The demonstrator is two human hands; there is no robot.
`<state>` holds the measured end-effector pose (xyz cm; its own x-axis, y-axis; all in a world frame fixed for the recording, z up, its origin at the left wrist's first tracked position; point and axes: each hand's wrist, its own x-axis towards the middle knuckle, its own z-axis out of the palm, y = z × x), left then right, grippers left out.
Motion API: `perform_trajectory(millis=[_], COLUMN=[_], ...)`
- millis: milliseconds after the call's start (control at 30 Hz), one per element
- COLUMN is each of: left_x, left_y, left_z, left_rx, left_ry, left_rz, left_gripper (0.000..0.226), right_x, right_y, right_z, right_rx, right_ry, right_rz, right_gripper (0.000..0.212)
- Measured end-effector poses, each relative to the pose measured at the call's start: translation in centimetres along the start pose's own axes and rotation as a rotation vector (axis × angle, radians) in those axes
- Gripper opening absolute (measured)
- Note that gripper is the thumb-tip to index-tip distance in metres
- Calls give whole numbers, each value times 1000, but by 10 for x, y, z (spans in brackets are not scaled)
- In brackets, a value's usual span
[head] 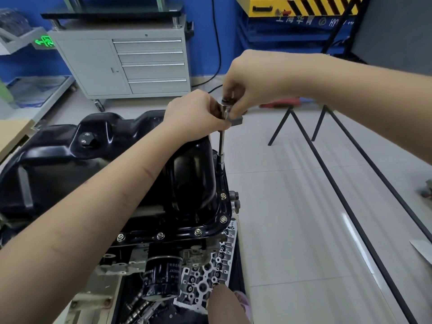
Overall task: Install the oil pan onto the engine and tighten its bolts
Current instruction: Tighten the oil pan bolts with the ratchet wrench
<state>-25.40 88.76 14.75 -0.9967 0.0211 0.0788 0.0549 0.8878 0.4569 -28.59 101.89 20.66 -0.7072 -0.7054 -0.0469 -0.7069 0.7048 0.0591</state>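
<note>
The black oil pan [70, 164] lies upturned on the engine [131, 251], with several bolts [223, 219] along its near and right flange. A ratchet wrench [225, 107] on a long extension bar [222, 141] stands upright over the right flange, its socket [221, 160] down at the rim. My left hand [194, 111] grips the ratchet head from the left. My right hand [247, 78] pinches the top of the ratchet head from above. The bolt under the socket is hidden.
An oil filter [161, 277] hangs below the pan's near flange. A grey drawer cabinet [140, 64] stands behind the engine. Black frame bars [350, 206] cross the tiled floor at the right. A yellow-and-black machine [301, 8] sits at the far back.
</note>
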Motion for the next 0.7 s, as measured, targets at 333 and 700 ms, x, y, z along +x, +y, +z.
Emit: perform_trajectory(millis=[333, 700], left_x=[0, 1], left_y=[-1, -1], left_z=[-2, -1], left_rx=[6, 19], left_ry=[-9, -2], left_rz=[22, 16], left_gripper=[21, 24], right_x=[-5, -4], right_y=[3, -3], right_z=[1, 17], right_rx=[55, 110], right_ry=[-24, 58], right_rz=[-15, 123], right_gripper=[18, 41])
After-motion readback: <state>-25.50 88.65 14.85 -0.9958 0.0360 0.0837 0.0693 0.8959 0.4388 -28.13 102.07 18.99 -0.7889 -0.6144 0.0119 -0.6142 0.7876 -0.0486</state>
